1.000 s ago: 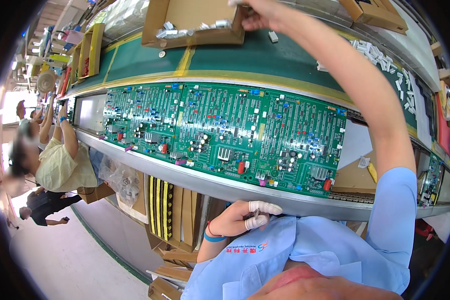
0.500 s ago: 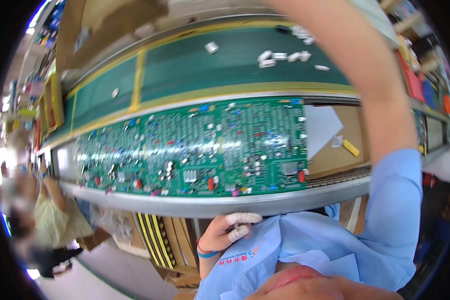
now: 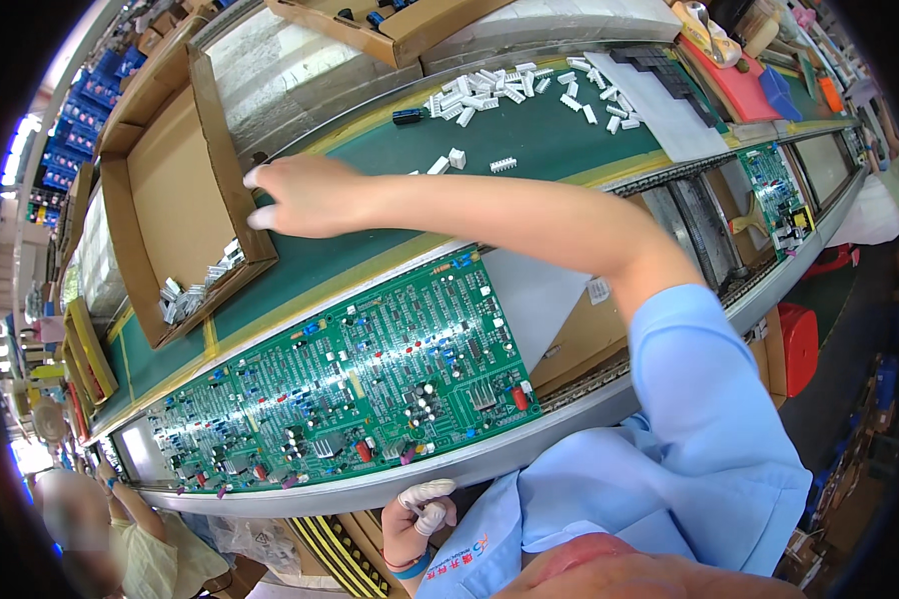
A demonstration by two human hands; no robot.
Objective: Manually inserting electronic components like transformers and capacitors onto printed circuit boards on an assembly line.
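My right hand [image 3: 310, 197], with white finger covers, reaches far across to the left. Its thumb and finger are apart, their tips at the right wall of a tilted open cardboard box [image 3: 232, 205]. White and silvery small parts [image 3: 202, 290] lie heaped in the box's near end. Close to my chest, my left hand [image 3: 422, 517] is curled, its covered thumb and finger together; whatever they hold is hidden. Between my arms and the box, a row of green circuit boards [image 3: 410, 349] stands on the conveyor rail [image 3: 370, 474].
White connectors [image 3: 484, 92] are strewn on the green bench mat [image 3: 569, 150], beside a dark blue-black component [image 3: 407, 117]. Another cardboard box [image 3: 400, 35] lies behind. One more circuit board [image 3: 777, 195] is at the right, near a red stool [image 3: 797, 349]. A co-worker [image 3: 160, 539] is at lower left.
My right arm has swung from the far right across to the left, its hand now at the box. The view has turned; the box now shows tilted over the mat. My left hand stays curled.
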